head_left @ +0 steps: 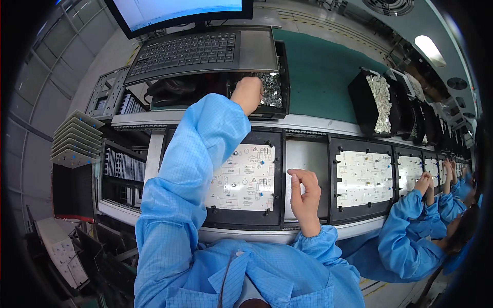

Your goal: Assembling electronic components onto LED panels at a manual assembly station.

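Observation:
My left hand (248,94) reaches far over the work line, down into a black bin (283,97) of small, shiny metallic parts (271,88). Its fingers are curled, and their tips are hidden among the parts. Under that forearm lies a white printed circuit board (241,179) with a few small blue components, set in a black frame (279,190) with clips. My right hand (306,197) hovers above the bare metal gap right of this frame. Its fingers bend together with the thumb tip close to the index fingertip; whatever they pinch, if anything, is too small to see.
Another framed white board (363,177) lies to the right, with more along the line. A keyboard (187,54) and monitor (179,13) stand at the back. Bins of pale parts (379,105) are at the right. Stacked boards (77,138) stand far left. Co-workers in blue sleeves (411,226) work on the right.

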`<state>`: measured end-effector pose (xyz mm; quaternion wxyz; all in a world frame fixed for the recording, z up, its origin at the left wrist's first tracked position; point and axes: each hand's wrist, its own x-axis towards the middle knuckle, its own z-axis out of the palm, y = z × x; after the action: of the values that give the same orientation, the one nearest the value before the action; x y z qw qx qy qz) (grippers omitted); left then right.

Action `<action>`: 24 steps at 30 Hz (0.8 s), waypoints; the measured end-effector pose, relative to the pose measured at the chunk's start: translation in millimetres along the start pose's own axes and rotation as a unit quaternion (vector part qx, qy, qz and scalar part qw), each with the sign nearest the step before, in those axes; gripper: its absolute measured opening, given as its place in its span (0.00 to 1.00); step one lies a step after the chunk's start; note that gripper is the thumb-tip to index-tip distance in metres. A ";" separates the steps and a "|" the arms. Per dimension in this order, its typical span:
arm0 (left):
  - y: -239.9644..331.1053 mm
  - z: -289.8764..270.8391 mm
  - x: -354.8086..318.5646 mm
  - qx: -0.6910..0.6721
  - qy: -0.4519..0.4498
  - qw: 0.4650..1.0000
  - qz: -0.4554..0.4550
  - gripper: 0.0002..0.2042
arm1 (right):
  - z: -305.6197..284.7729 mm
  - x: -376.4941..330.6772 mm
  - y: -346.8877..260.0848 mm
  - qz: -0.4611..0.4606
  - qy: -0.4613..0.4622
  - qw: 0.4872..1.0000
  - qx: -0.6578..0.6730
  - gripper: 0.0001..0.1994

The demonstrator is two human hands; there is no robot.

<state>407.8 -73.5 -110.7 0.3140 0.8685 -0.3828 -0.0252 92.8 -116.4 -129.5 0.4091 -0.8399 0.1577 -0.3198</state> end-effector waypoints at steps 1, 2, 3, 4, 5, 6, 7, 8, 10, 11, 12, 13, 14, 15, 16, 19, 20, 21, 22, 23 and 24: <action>0.1 -1.7 1.4 -0.022 -0.006 1.000 0.000 0.06 | -1.0 0.3 0.7 -0.006 0.004 1.000 -0.002 0.06; -7.8 -3.0 3.3 -0.006 0.000 0.999 0.045 0.06 | -1.1 1.3 0.8 -0.014 0.007 1.000 -0.002 0.06; -12.4 -1.2 5.7 -0.004 -0.002 0.999 0.044 0.06 | -1.2 1.9 1.1 -0.012 0.007 1.000 0.000 0.06; -16.1 1.1 8.1 0.018 0.039 0.998 0.050 0.06 | -1.3 2.4 1.3 -0.008 0.009 1.000 0.005 0.06; -13.7 2.1 9.5 0.037 0.078 0.994 0.060 0.07 | -1.6 1.8 1.4 -0.002 0.015 1.000 0.007 0.06; -8.8 4.4 12.5 0.056 0.078 0.994 0.044 0.12 | -1.6 1.7 0.4 0.002 0.019 1.000 0.005 0.06; -1.4 7.0 18.8 0.054 0.075 0.995 0.049 0.12 | -0.8 1.7 -1.5 0.010 0.014 1.000 0.010 0.06; 8.3 7.9 25.7 0.091 0.003 0.996 -0.023 0.13 | 0.6 1.8 -2.7 0.017 0.006 1.000 0.013 0.06; 8.6 25.2 45.7 0.127 -0.062 0.985 -0.094 0.14 | 3.5 0.8 -5.7 -0.001 -0.002 1.000 0.012 0.06; -20.0 47.2 57.5 0.105 0.106 0.989 -0.009 0.16 | 9.4 1.2 -9.6 -0.023 -0.020 0.999 0.018 0.06; -37.2 58.8 65.4 0.082 0.268 0.956 0.082 0.19 | 14.2 -0.1 -9.7 -0.032 -0.030 0.999 0.022 0.05; -22.3 53.1 72.9 0.008 0.150 0.988 0.042 0.22 | 12.6 -2.2 -7.1 -0.031 -0.024 0.999 0.016 0.05; -22.2 52.5 78.8 0.008 0.155 0.987 0.046 0.22 | 11.7 -4.1 -7.9 -0.027 -0.035 0.999 0.021 0.05; -24.2 51.2 83.0 0.058 0.170 0.982 0.060 0.21 | 11.0 -5.4 -8.0 -0.024 -0.048 0.998 0.026 0.05; -28.0 49.0 86.5 0.110 0.186 0.974 0.071 0.20 | 11.2 -5.9 -6.6 -0.022 -0.050 0.998 0.029 0.05; -7.9 36.2 75.8 0.112 0.100 0.988 0.046 0.17 | 6.8 -4.6 -8.0 -0.013 -0.026 0.999 0.018 0.05; -6.9 30.8 64.1 0.118 0.059 0.991 0.028 0.16 | 6.8 -4.5 -9.5 -0.012 -0.026 0.999 0.021 0.05; -8.8 29.6 48.4 0.075 0.051 0.993 0.077 0.12 | 7.2 -4.4 -9.9 -0.020 -0.025 0.999 0.023 0.05; -9.9 26.6 36.4 0.082 0.018 0.994 0.065 0.12 | 7.9 -4.4 -9.9 -0.028 -0.024 0.999 0.025 0.05; -4.0 15.1 24.2 0.088 -0.014 0.995 0.053 0.12 | 8.2 -4.3 -11.0 -0.024 -0.024 0.999 0.027 0.05; -2.0 6.7 16.0 0.008 -0.025 0.999 0.028 0.12 | 8.6 -3.5 -10.9 -0.026 -0.030 0.999 0.025 0.05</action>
<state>418.4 -86.9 -114.1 0.2982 0.8589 -0.4149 -0.0350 95.9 -102.8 -126.3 0.4260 -0.8427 0.1148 -0.3086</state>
